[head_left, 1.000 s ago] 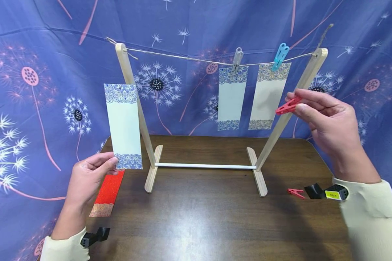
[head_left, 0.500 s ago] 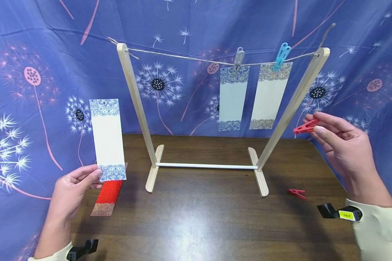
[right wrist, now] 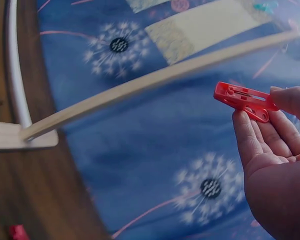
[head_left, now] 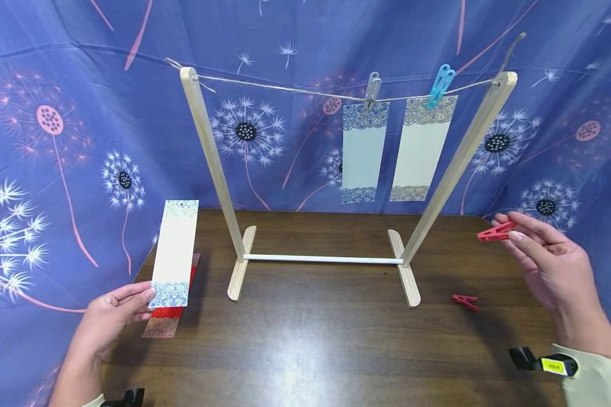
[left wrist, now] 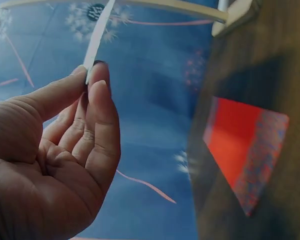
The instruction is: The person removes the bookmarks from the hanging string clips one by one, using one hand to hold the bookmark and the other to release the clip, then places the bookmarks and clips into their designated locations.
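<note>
My left hand (head_left: 109,316) pinches a white card with blue lace-patterned ends (head_left: 175,254) by its lower left edge. Seen edge-on in the left wrist view, the card (left wrist: 96,42) sits between thumb and fingertips. A red card with a patterned end (head_left: 163,327) lies on the table behind it, partly hidden. On the right, my right hand (head_left: 560,265) holds a red clothespin (head_left: 496,232) between thumb and fingers, above the table. A second red clothespin (head_left: 465,302) lies on the table below that hand.
A wooden stand (head_left: 211,164) carries a string (head_left: 285,87). From it hang a blue-patterned card (head_left: 364,158) under a grey clothespin (head_left: 371,93) and a tan-patterned card (head_left: 421,152) under a blue clothespin (head_left: 441,86). A white rod (head_left: 321,259) joins the stand's feet.
My left hand has come down and to the left with the white card, which now tilts over the red card. My right hand has moved down and right, still holding its red clothespin.
</note>
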`<action>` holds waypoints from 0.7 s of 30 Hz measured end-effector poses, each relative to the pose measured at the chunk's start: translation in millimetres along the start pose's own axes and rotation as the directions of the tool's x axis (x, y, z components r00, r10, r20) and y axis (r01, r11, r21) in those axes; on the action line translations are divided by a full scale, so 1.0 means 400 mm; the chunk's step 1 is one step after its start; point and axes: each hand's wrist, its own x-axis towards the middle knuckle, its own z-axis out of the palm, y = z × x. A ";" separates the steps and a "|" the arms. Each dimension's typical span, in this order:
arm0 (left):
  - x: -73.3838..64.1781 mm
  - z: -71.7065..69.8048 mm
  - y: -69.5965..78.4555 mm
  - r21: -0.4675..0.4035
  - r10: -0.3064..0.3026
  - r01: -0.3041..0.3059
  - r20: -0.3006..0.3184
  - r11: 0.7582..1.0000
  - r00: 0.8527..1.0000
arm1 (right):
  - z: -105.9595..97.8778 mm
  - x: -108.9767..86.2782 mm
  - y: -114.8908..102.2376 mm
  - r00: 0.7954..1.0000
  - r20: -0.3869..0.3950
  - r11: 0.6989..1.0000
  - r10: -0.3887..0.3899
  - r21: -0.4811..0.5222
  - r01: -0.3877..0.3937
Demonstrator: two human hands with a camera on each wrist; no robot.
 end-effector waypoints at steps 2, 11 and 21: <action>0.002 -0.008 -0.019 0.032 -0.039 0.039 0.013 0.999 0.999 | -0.021 -0.019 0.016 1.000 0.002 1.000 0.004 -0.001 -0.004; -0.003 -0.030 -0.078 0.132 -0.171 0.167 0.016 0.977 0.985 | -0.115 -0.116 0.111 0.993 -0.002 0.993 0.115 -0.041 -0.115; -0.001 -0.035 -0.127 0.229 -0.284 0.272 0.021 0.935 0.959 | -0.201 -0.215 0.185 0.965 0.033 0.963 0.261 0.063 -0.262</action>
